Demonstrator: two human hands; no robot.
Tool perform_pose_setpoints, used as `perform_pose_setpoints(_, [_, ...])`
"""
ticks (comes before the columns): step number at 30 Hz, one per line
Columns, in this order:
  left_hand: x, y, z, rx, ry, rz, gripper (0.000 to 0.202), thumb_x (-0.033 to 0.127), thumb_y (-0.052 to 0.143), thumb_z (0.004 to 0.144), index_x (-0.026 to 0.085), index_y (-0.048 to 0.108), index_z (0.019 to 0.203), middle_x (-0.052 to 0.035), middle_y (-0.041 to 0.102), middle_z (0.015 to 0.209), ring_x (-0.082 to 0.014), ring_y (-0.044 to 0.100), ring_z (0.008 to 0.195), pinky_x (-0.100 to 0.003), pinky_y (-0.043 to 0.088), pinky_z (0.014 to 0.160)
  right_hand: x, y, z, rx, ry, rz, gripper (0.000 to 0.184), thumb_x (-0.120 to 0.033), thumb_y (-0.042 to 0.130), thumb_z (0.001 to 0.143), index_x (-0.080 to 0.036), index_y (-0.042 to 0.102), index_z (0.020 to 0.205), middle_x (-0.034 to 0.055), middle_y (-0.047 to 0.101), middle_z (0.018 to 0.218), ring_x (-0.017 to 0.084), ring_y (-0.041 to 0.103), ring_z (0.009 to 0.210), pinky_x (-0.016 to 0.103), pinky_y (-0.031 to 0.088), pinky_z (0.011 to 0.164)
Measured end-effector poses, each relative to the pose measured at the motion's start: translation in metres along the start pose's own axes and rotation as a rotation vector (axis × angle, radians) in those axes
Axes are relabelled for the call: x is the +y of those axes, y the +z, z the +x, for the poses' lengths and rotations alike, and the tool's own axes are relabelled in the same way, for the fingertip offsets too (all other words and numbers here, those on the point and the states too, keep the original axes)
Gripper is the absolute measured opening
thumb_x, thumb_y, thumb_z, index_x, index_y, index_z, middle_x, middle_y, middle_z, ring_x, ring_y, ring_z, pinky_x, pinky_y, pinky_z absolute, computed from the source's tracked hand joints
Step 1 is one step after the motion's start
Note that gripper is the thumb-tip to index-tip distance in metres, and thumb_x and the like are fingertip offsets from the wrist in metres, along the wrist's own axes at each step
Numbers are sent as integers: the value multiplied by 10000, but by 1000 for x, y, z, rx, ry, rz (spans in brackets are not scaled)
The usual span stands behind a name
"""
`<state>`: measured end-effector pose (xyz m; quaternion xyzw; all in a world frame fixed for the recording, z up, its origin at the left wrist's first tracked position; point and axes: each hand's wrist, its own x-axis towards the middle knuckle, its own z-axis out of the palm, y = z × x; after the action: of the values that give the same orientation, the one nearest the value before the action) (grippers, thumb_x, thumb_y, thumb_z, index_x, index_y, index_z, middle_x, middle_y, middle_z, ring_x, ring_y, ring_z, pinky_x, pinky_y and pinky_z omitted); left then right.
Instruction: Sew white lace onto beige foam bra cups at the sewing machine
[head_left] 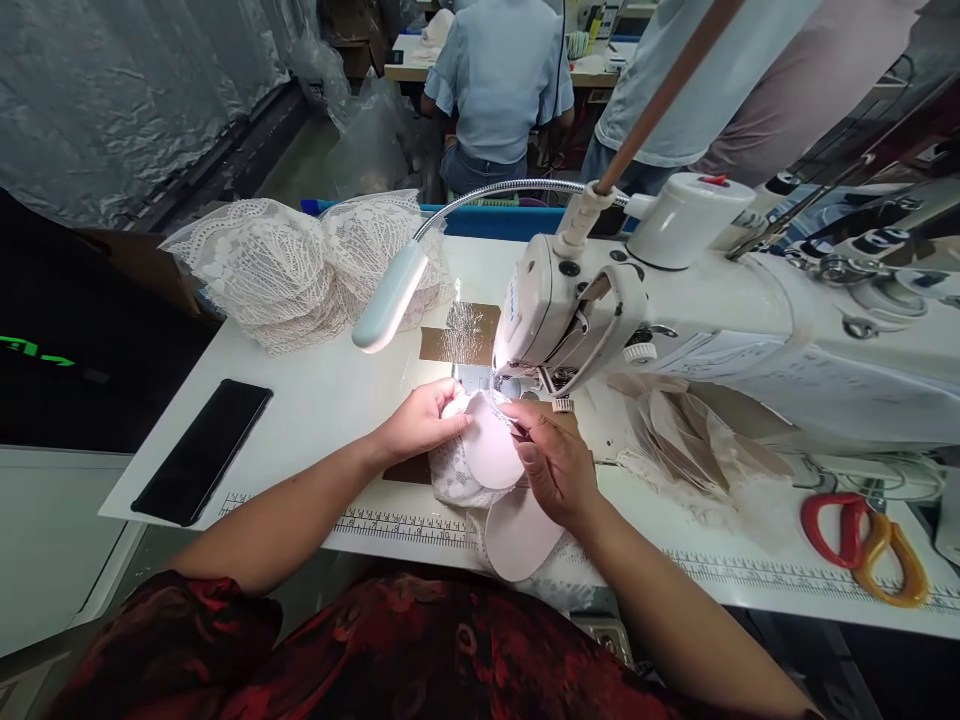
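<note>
A white lace bra piece with smooth pale cups (495, 450) lies under the needle end of a white sewing machine (532, 300). My left hand (427, 418) pinches the lace edge at the left, its thumb on top of the cup. From the right, my right hand (553, 462) grips the upper edge of the same piece with thumb and forefinger. A small dark sliver shows by those fingers; I cannot make out what it is. A second pale cup (523, 535) hangs toward the table's front edge. Lamp light falls on the cloth between both hands.
Stacked lace cups (262, 260) sit at the back left, beside a lamp (390, 295) on a bent neck. A black phone (202, 452) lies left. Cut fabric pieces (682, 440) and red-and-yellow-handled scissors (862, 545) lie right. Other people are beyond the table.
</note>
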<state>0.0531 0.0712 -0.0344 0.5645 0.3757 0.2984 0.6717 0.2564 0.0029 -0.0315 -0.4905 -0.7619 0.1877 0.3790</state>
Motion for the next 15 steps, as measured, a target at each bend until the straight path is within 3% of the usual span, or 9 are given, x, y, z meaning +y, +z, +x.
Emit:
perform_pose_setpoints(3, [-2,1,-1,-90,-23,-18,359,375,734,743,115,579,935,-55,633,859,-147,595,747,-246,488,658,-1,5,2,-19,-24,-42,375,-346,442,933,-215,545,1268,79,675,1153,200,651,982,346,535,862])
perform_pose_setpoints(6, [-2,2,-1,-153,-44,2,392,416,659,819,92,629,1038,-110,666,979,-189,629,848,-289,511,746,0,10,3,-2,36,-65,380,-301,506,903,-221,552,1271,64,690,1110,169,668,816,328,565,783])
perform_pose_setpoints(10, [-2,4,-1,-135,-7,65,376,424,593,874,86,671,1018,-111,686,977,-190,638,866,-290,516,774,3,13,2,29,75,-79,383,-277,525,892,-224,554,1270,61,695,1102,167,670,812,329,574,777])
perform_pose_setpoints(15, [-2,6,-1,-106,43,101,357,403,593,877,77,702,972,-105,707,953,-195,654,868,-278,523,776,6,16,1,43,4,-145,379,-272,516,904,-203,548,1275,88,683,1135,199,671,930,353,574,810])
